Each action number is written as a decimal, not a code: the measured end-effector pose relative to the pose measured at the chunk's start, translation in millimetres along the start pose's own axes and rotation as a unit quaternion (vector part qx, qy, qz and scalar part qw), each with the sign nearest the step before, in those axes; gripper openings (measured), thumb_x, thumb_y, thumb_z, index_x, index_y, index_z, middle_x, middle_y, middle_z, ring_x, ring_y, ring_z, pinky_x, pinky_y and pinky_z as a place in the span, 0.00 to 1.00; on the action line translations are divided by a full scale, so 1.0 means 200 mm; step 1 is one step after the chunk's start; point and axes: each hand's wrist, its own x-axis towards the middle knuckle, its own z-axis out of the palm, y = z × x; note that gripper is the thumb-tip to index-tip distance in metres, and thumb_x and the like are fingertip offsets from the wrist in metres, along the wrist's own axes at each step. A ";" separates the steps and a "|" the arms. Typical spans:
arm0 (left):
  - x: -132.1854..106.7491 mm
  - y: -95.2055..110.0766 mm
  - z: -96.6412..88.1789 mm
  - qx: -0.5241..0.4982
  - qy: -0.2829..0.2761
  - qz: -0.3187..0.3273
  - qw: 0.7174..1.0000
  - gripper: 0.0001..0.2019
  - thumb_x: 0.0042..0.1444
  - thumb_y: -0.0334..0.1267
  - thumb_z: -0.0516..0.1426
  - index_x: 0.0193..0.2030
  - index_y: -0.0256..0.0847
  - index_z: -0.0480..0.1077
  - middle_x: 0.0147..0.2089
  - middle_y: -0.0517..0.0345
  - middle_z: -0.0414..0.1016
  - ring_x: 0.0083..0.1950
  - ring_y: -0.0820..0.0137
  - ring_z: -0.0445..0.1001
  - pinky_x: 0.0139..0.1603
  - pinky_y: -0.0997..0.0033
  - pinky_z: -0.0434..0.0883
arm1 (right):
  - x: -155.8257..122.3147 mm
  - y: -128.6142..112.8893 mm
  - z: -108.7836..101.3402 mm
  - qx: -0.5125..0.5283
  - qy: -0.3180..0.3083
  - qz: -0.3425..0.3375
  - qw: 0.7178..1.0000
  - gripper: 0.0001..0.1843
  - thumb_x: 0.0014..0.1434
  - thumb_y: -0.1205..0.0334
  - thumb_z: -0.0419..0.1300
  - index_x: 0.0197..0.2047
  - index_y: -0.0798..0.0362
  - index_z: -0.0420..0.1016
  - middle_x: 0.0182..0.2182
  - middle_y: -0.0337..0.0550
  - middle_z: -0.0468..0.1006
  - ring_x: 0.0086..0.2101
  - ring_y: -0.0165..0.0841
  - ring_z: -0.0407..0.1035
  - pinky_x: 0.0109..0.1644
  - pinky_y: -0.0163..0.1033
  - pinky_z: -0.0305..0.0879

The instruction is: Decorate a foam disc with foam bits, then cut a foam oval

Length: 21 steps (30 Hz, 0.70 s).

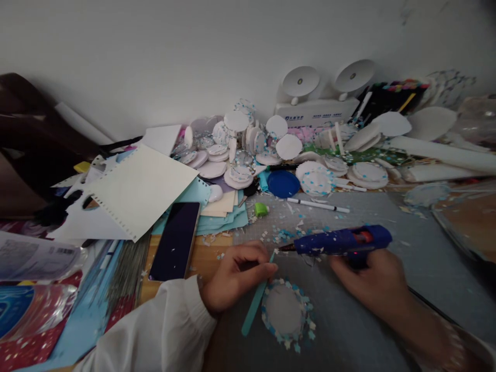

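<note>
Lying on the mat (344, 330), a disc (284, 311) seems almost fully ringed with stars (305, 299), others loose beyond, while the left hand (238, 276) pinches tweezers (254, 312) and the right hand (375, 279) grips a glue gun (329, 242).

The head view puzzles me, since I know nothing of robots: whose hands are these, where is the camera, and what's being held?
There is no robot here: these are a person's bare hands, seen from a camera worn on their head, looking forward and down. The left hand holds turquoise tweezers; the right hand grips a blue glue gun, its nozzle near the tweezers' tip. Below lies a round disc edged with small blue and white stars, on a grey mat. Around them are a phone, a cream sheet and a blue lid-like circle.
</note>
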 end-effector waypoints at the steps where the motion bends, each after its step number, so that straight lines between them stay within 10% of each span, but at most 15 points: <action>1: 0.00 0.00 0.00 0.000 0.000 -0.001 1.000 0.14 0.55 0.40 0.60 0.21 0.38 0.71 0.26 0.60 0.63 0.31 0.72 0.63 0.34 0.70 0.58 | 0.00 0.00 0.00 -0.001 0.004 -0.006 1.000 0.18 0.52 0.53 0.54 0.15 0.45 0.56 0.08 0.34 0.61 0.10 0.30 0.57 0.15 0.35 0.49; 21: 0.00 0.00 0.00 -0.001 -0.002 -0.001 1.000 0.13 0.55 0.39 0.61 0.21 0.38 0.72 0.26 0.59 0.63 0.31 0.72 0.63 0.34 0.70 0.59 | 0.00 0.03 -0.01 -0.022 0.009 -0.068 0.997 0.08 0.55 0.56 0.54 0.30 0.50 0.70 0.17 0.39 0.74 0.16 0.35 0.68 0.19 0.37 0.59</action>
